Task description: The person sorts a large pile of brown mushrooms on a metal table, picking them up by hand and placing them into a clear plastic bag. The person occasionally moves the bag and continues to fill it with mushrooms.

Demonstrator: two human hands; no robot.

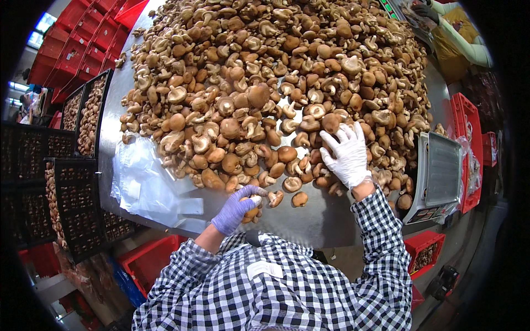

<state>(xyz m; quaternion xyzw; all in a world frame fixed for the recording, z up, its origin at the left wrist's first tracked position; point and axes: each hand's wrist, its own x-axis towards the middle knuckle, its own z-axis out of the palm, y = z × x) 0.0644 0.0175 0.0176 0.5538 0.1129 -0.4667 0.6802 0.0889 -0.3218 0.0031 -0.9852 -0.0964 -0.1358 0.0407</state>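
A large heap of shiitake mushrooms [256, 95] covers much of a metal table [290, 223]. My left hand [237, 210], in a purple glove with a white fingertip, curls around several mushrooms [251, 213] near the table's front edge. Beside its fingertips lies a single mushroom with its stem showing [275, 198]. My right hand [347, 154], in a white glove, reaches over the right part of the heap with spread fingers. Its fingertips touch or nearly touch a brown mushroom cap [331, 123]; whether they grip it, I cannot tell.
Clear plastic bags [145, 178] lie at the table's left front. A weighing scale [443, 169] stands at the right, beside a red crate [461, 103]. Black crates of mushrooms [78, 194] are at the left. Another person [457, 37] is at the upper right.
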